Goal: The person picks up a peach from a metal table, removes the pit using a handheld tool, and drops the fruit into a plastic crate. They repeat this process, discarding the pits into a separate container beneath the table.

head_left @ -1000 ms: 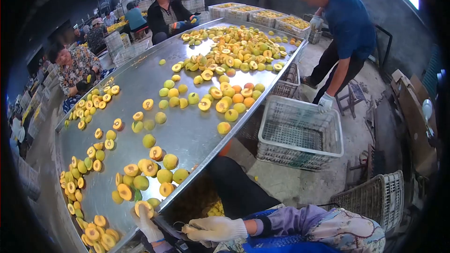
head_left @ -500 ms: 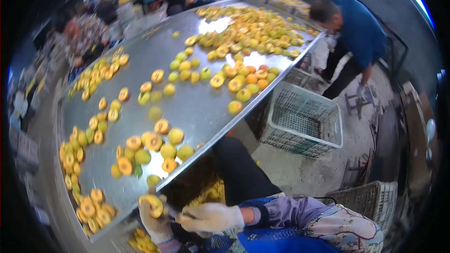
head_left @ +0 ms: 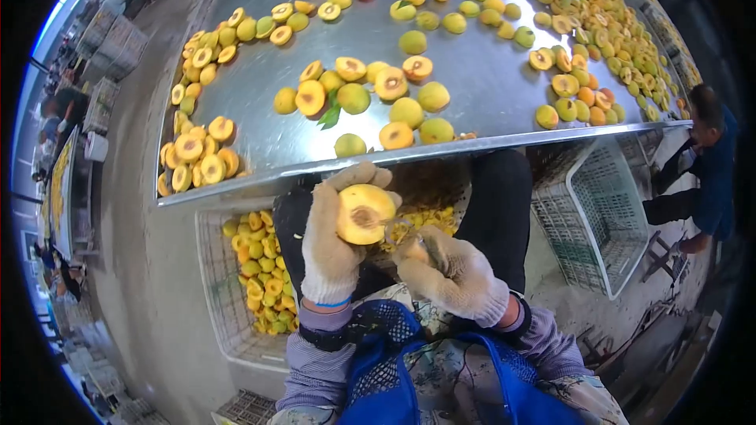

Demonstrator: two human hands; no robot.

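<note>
My gloved left hand (head_left: 324,232) is wrapped round a yellow peach half (head_left: 365,214), with its cut face and brown pit hollow turned up. Close by on the right, my gloved right hand (head_left: 457,271) is closed on a small metal tool (head_left: 396,230). Its thin tip reaches the edge of the peach half; most of the handle is hidden in the glove. Just beyond my hands, whole and halved peaches (head_left: 354,98) lie on a metal table (head_left: 260,126), a green leaf (head_left: 331,115) among them.
Left of my legs stands a crate (head_left: 216,299) of peach halves. Peach scraps (head_left: 433,222) lie between my knees, below the table edge. An upright plastic crate (head_left: 579,220) is on the right, near a person in a blue top (head_left: 713,165) bending down. Stacked crates (head_left: 110,39) stand far left.
My view has swung round, bringing the table straight ahead and the filled crate into sight. Both hands now appear higher in view, the left still holding a peach half.
</note>
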